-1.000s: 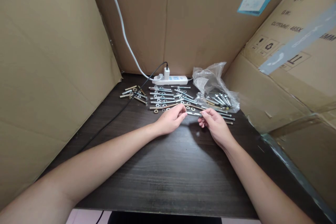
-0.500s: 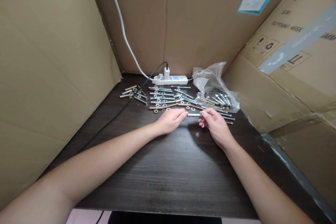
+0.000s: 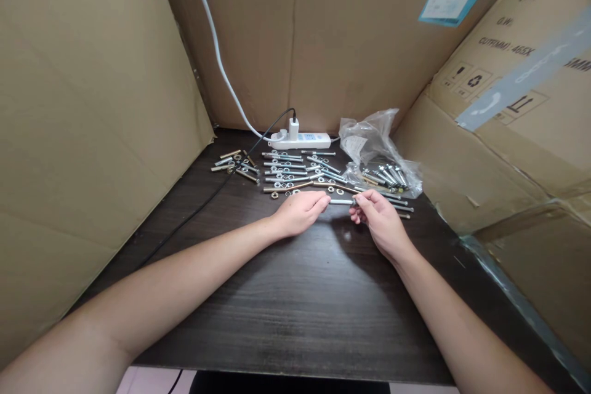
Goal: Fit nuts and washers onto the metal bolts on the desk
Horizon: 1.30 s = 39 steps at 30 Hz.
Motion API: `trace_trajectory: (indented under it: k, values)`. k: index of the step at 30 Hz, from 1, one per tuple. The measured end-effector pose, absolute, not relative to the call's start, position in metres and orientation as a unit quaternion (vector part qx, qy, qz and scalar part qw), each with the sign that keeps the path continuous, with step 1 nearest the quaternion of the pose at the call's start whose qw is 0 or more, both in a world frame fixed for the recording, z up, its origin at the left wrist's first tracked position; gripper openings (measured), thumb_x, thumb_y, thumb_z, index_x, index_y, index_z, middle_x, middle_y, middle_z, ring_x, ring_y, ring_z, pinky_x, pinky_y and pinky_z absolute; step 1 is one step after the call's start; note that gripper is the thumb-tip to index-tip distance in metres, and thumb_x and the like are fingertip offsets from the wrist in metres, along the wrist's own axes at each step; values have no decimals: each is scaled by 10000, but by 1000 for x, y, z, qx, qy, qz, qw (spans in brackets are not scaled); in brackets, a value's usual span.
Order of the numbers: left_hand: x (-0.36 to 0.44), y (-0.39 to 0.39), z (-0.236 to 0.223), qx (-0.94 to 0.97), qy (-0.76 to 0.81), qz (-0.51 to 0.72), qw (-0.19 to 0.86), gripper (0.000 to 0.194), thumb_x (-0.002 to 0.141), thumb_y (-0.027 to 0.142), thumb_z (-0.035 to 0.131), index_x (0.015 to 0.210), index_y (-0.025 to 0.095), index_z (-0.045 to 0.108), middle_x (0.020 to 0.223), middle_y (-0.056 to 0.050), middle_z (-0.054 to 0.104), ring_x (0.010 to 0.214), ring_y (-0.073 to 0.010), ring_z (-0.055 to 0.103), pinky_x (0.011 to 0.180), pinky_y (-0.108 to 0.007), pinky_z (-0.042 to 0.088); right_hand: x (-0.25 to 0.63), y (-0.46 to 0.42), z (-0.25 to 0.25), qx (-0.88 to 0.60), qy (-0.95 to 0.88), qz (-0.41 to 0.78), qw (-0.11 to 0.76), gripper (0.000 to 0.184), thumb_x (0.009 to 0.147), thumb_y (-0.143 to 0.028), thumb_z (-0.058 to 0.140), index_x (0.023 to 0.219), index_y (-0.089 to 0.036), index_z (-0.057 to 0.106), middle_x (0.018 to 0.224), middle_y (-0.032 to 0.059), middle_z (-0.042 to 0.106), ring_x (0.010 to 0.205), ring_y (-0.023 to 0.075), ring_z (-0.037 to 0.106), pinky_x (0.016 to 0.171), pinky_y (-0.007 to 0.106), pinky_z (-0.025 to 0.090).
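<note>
Pinched silvery rod (image 3: 342,202), bare table (image 3: 314,295) edge nearby

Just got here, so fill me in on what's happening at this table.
A person has both bare hands on one slim metal piece, held level above the dark table. The left hand pinches one end and the right hand the other. Beyond them lie rows of metal rods with washers, and a smaller loose group to the left. To the right, a clear plastic bag lies by more bolts, with a white power strip behind the rows.
</note>
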<state>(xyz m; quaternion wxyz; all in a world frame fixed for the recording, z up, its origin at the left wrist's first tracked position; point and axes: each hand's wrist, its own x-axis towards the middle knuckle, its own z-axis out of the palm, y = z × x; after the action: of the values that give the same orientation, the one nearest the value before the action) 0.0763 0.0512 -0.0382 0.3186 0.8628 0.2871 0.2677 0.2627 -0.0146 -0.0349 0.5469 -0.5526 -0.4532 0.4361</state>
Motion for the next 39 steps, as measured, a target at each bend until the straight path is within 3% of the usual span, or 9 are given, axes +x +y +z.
trace_trajectory:
  k: [4,9,13,16,20,24,28,31,39]
  values:
    - [77,51,-40,864,291,266,314,336,954,355,331,712,177,482,694,19,515,660,-127,457,627,-248,341,263,-14,-35,-561,-456,433,539,335,745,-511,658,788,-202,533,597,-17,613,513,106,541,509,230,432]
    - [78,50,-43,840,303,295,339,133,902,308,440,915,195,509,728,30,507,649,-121,452,620,-243,356,263,-14,-34,-564,-456,442,528,330,747,-498,662,775,-200,524,605,-14,622,519,105,551,503,222,430]
    - [77,49,-41,828,308,307,353,166,880,295,478,1020,207,482,730,36,488,645,-121,455,625,-245,370,262,-15,-34,-557,-455,441,537,325,755,-490,660,781,-194,530,612,-12,629,524,93,548,509,208,428]
    - [76,49,-39,833,305,310,342,156,921,319,412,920,193,502,772,19,523,700,-128,481,671,-254,378,262,-15,-34,-555,-453,440,542,333,749,-497,663,790,-193,533,608,-13,627,526,95,552,510,207,429]
    - [76,51,-38,861,284,277,318,368,971,340,274,729,175,495,707,11,523,690,-132,477,672,-256,359,262,-14,-35,-555,-452,440,542,336,741,-501,666,788,-196,533,608,-11,624,526,103,557,506,216,432]
    - [77,52,-41,862,295,269,312,324,957,346,318,759,177,511,720,11,533,681,-132,473,649,-251,353,263,-14,-36,-559,-451,445,535,327,751,-496,658,793,-199,530,608,-13,622,520,103,553,506,220,431]
    - [78,50,-43,844,302,290,336,147,914,307,422,913,194,515,762,18,535,684,-129,476,650,-250,373,263,-14,-37,-557,-451,446,536,322,756,-498,650,794,-204,525,609,-15,619,520,104,549,500,218,423]
    - [77,49,-41,834,311,296,347,143,885,299,472,990,206,494,749,29,513,658,-126,465,632,-251,377,263,-14,-36,-556,-456,440,538,315,759,-496,646,790,-206,525,609,-14,617,516,107,546,502,225,423]
    - [77,52,-39,864,285,271,314,329,964,347,303,734,178,466,706,15,504,678,-126,460,659,-255,357,262,-15,-36,-554,-453,444,539,322,757,-496,651,801,-202,526,609,-15,617,521,102,545,510,219,426]
